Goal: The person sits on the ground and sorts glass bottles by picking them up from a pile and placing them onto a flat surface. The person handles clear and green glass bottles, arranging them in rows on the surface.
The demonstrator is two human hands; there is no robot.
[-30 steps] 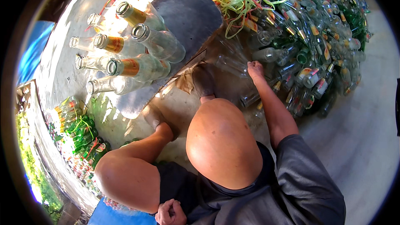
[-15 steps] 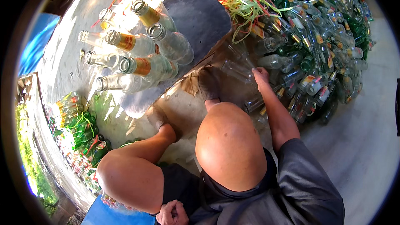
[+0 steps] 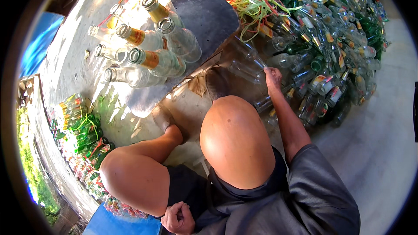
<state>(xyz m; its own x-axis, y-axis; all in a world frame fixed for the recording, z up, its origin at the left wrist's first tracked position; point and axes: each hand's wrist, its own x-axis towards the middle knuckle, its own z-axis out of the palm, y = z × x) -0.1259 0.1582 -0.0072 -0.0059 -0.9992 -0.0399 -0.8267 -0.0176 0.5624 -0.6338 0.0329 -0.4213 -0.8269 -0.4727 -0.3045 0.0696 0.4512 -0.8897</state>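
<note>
My right hand (image 3: 273, 79) reaches to the left edge of a large heap of glass bottles, its fingers closed at the neck of a clear glass bottle (image 3: 252, 55) that slants away over the floor. Another clear bottle (image 3: 244, 72) lies close by on its side. My left hand (image 3: 179, 218) rests at my lap by the left thigh, fingers curled, with nothing visible in them. Several clear bottles (image 3: 179, 43) stand upright in a cluster on a dark board (image 3: 213, 11) beyond my knees; some have orange-yellow neck labels.
The bottle heap (image 3: 326, 56), green and clear, spreads over the floor at the right. Red and yellow plastic strips (image 3: 257, 0) lie tangled behind the board. Green bottles tied with strips (image 3: 87, 132) stand at the left. A blue surface (image 3: 122, 222) shows at lower left.
The view has shifted slightly. My right hand stays at the clear bottle's neck, a little higher in the picture. My left hand stays curled at my lap.
</note>
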